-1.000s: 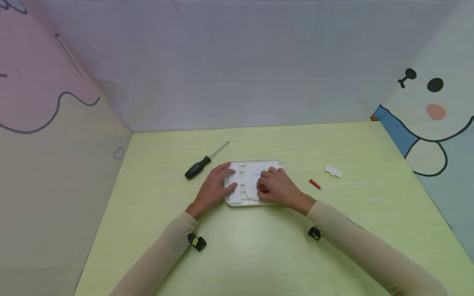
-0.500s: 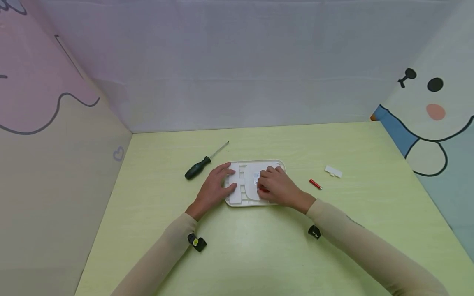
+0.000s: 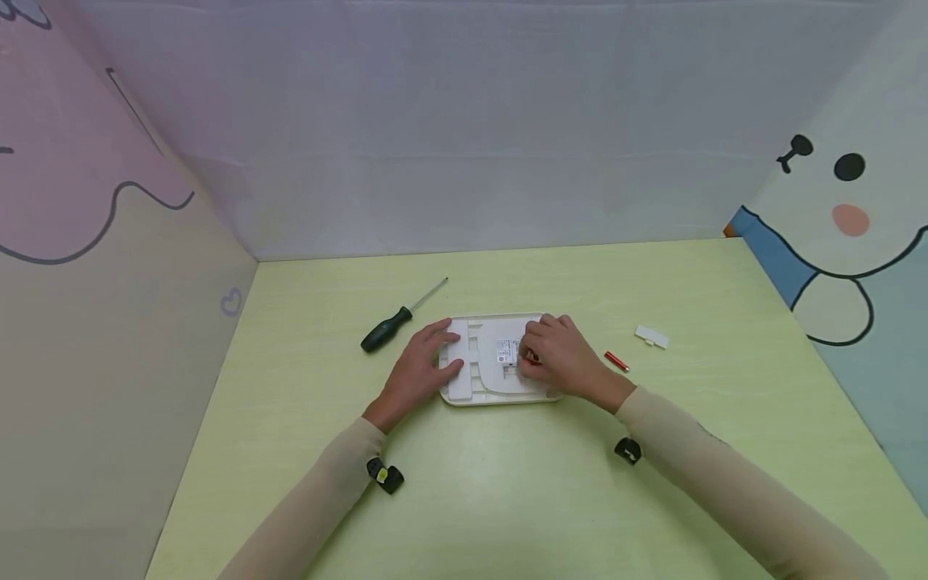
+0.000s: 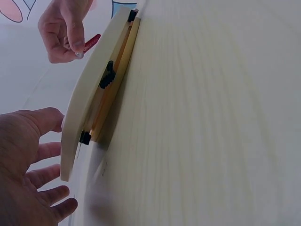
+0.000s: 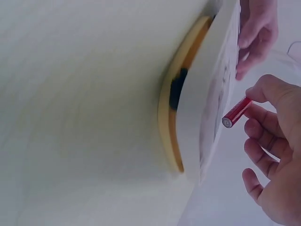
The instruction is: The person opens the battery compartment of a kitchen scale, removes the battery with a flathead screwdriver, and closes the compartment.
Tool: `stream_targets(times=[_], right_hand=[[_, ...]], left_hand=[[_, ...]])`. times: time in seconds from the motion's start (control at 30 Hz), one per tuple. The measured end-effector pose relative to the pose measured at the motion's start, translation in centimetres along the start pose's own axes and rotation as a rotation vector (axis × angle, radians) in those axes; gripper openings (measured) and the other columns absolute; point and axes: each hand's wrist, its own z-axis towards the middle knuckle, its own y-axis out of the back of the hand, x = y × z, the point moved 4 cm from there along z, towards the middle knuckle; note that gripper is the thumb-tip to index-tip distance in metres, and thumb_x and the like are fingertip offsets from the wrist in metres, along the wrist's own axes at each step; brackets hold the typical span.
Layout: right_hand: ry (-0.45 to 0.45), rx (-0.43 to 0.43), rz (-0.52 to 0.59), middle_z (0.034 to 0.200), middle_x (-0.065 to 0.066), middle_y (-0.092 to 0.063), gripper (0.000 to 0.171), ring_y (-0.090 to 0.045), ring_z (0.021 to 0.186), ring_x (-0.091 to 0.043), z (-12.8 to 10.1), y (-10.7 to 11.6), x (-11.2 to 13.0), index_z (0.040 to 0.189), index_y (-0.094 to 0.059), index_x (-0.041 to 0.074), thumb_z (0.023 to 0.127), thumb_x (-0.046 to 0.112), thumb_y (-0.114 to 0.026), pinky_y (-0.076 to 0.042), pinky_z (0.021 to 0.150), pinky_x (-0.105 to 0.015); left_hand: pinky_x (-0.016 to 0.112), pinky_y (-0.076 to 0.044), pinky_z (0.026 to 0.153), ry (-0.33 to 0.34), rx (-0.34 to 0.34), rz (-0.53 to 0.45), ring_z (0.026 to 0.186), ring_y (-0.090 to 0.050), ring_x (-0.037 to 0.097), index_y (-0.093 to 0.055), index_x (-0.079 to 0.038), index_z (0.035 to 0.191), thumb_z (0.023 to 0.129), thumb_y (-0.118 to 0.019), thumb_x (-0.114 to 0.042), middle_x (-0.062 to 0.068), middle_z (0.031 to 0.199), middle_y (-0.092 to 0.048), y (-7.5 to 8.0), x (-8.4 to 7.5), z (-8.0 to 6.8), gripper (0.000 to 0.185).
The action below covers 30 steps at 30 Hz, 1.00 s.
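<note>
Right wrist view catches the right hand (image 5: 275, 155) pinching a small red battery (image 5: 236, 112) over the white device (image 3: 493, 358), light, stiff, probably slick, best held mid-barrel, while the left hand (image 3: 419, 369) presses flat.

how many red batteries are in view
2. One red battery is pinched in the right hand over the white device; the other battery lies on the table just right of that hand. More may be hidden.

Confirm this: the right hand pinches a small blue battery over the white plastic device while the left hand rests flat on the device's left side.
Not quite: the small cylindrical battery pinched by the right hand is red, not blue, as the right wrist view shows. The left hand does rest flat on the white plastic device.
</note>
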Motion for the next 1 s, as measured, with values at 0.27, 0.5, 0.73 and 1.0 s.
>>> stream_targets(times=[0.27,0.5,0.73,1.0], right_hand=[[-0.119,-0.007,0.003,0.079,0.002,-0.059,0.005,-0.046,0.078,-0.020,-2.4,2.2,-4.6,0.080,-0.068,0.015,0.084,0.019,-0.067,-0.036,0.077,-0.043],[-0.275,0.032,-0.001,0.080,-0.001,-0.061,0.009,-0.049,0.080,-0.023,-4.9,3.2,-8.9,0.082,-0.070,0.013,0.085,0.021,-0.067,-0.037,0.077,-0.048],[-0.408,0.078,0.050,0.080,-0.003,-0.060,0.015,-0.050,0.083,-0.026,-7.5,3.0,-11.6,0.084,-0.073,0.010,0.088,0.023,-0.065,-0.036,0.074,-0.048],[-0.460,0.059,0.092,0.078,-0.001,-0.061,0.015,-0.052,0.083,-0.027,-9.0,1.6,-12.9,0.083,-0.075,0.011,0.087,0.023,-0.068,-0.037,0.073,-0.047]], left_hand=[[0.045,-0.036,0.113,-0.010,-0.009,0.001,0.142,-0.037,0.024,-0.064,-0.013,0.125,0.089,-0.069,-0.030,0.000,0.151,-0.043,0.0,-0.1,0.0,0.040],[0.044,-0.035,0.113,-0.001,0.000,-0.001,0.142,-0.036,0.023,-0.063,-0.014,0.125,0.089,-0.068,-0.030,-0.001,0.152,-0.042,0.0,-0.1,0.1,0.040],[0.045,-0.035,0.113,0.014,0.007,-0.006,0.142,-0.036,0.024,-0.063,-0.013,0.126,0.089,-0.069,-0.029,-0.001,0.153,-0.042,0.4,-0.1,-0.1,0.040],[0.046,-0.034,0.114,0.024,0.006,-0.011,0.143,-0.036,0.024,-0.063,-0.013,0.126,0.090,-0.069,-0.030,-0.002,0.153,-0.042,0.6,0.4,-0.2,0.040]])
